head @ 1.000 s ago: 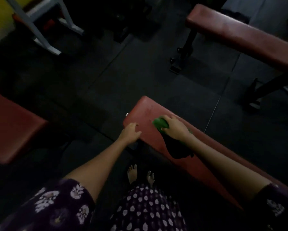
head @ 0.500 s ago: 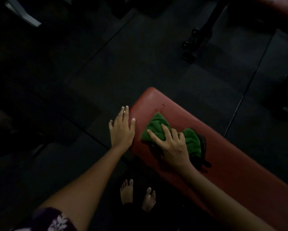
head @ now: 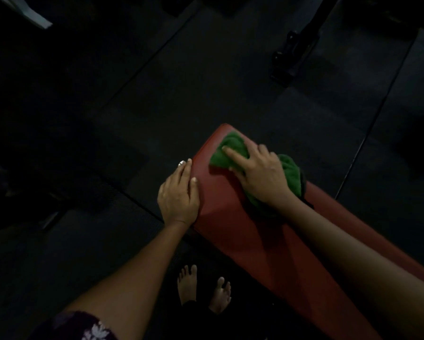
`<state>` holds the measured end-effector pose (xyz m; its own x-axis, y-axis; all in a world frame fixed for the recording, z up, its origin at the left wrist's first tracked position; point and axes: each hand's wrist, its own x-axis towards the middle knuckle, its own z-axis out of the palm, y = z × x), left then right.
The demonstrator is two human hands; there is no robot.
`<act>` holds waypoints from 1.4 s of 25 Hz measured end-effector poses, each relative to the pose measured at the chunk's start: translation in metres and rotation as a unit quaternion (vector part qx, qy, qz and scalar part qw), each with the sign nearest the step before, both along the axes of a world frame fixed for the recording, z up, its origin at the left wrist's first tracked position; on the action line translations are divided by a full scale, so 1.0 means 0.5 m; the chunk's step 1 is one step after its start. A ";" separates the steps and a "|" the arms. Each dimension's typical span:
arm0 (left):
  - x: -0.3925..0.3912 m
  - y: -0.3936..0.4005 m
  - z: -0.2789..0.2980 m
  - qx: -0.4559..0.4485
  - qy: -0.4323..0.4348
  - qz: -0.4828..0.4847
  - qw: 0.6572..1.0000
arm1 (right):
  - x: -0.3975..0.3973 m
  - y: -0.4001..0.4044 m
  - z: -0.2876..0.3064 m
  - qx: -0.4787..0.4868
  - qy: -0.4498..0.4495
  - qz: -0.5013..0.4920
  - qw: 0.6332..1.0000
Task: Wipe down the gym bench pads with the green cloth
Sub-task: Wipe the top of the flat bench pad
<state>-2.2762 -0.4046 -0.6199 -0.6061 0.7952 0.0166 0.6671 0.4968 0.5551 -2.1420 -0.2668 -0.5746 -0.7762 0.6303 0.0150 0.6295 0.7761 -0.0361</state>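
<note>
Bare forearms, bare feet [head: 203, 289] — dark purple sleeve [head: 83, 327] with white floral print.

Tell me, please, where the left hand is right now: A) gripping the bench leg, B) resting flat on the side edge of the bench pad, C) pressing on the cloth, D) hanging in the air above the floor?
B: the left hand lies flat along the pad edge, while the right hand presses the cloth.
</note>
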 end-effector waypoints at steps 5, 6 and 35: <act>0.000 0.001 -0.004 0.005 0.004 -0.001 1.000 | -0.068 -0.042 -0.011 0.011 0.025 -0.052 0.998; 0.000 0.000 -0.006 0.005 0.009 -0.003 1.000 | -0.066 -0.048 -0.020 0.030 0.020 0.019 0.999; -0.055 0.074 0.032 -0.025 -0.084 -0.227 0.970 | 0.057 -0.297 -0.015 0.001 -0.007 -0.076 0.997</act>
<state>-2.3036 -0.3678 -0.6041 -0.1832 0.9783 -0.0966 0.7261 0.2009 0.6576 -2.1134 -0.4151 -0.5820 -0.6724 0.7401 0.0060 0.7398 0.6723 -0.0243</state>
